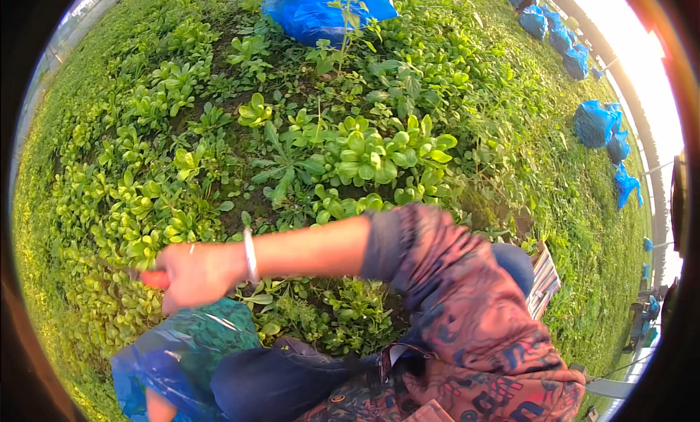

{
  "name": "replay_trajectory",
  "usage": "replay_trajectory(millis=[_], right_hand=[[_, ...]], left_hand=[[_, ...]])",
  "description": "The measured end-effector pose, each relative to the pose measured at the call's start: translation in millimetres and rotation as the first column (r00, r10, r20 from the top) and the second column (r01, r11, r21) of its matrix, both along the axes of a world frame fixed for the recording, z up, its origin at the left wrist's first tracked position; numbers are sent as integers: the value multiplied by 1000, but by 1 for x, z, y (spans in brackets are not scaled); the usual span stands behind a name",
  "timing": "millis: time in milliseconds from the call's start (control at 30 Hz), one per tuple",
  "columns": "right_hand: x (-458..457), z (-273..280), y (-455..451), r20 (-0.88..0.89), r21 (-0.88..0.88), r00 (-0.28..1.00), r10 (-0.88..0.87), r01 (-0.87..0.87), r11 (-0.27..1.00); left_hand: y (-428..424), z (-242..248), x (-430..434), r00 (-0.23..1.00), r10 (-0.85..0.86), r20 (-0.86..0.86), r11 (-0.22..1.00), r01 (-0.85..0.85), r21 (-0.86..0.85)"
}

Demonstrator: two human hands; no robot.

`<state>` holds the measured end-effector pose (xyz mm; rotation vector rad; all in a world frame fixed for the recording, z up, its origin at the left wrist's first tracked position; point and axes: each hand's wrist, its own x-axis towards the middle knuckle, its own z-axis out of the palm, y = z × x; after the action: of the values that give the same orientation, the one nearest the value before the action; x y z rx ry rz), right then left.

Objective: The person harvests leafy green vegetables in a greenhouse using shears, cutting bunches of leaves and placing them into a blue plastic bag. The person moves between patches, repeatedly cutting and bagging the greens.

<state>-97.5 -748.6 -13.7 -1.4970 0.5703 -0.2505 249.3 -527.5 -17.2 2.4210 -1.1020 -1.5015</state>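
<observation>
My right hand point(199, 271), with a light bracelet at its wrist, reaches across to the left. It is closed around a red handle; the thin tool part beyond it is blurred, so its kind cannot be told. Just below, a blue plastic bag point(186, 351) with green contents showing through lies beside my knee. My left hand point(159, 406) shows only in part at the lower left, against or behind the bag's film; its fingers are not visible. Low leafy green plants point(366, 154) grow in rosettes ahead of me.
A large filled blue bag point(328, 11) stands among the plants ahead. More blue bags point(596, 124) line the right side. Jagged-leaved weeds point(284, 162) grow between the rosettes, with patches of dark soil. A striped flat object point(544, 282) sits by my right knee.
</observation>
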Motion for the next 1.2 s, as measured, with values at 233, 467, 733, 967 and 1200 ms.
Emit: replay_trajectory(millis=[233,467,733,967,1200], right_hand=[[-276,1,-33,-408,-302,778,-478,379,875],[-402,-147,88,89,147,346,-934,923,356],[-391,-264,225,-133,439,-165,-977,874,-208],[-400,-278,243,-290,804,533,-795,587,100],[-390,-306,213,-267,874,698,-665,466,139]], left_hand=[[-48,131,-119,701,-429,570,862,505,28],[-158,13,-416,109,-840,531,-126,914,-387],[-118,-234,-603,-390,-649,653,-714,607,-348],[-181,-262,-568,43,-676,736,-337,870,-360],[-190,-260,-561,82,-692,717,-292,877,-382]])
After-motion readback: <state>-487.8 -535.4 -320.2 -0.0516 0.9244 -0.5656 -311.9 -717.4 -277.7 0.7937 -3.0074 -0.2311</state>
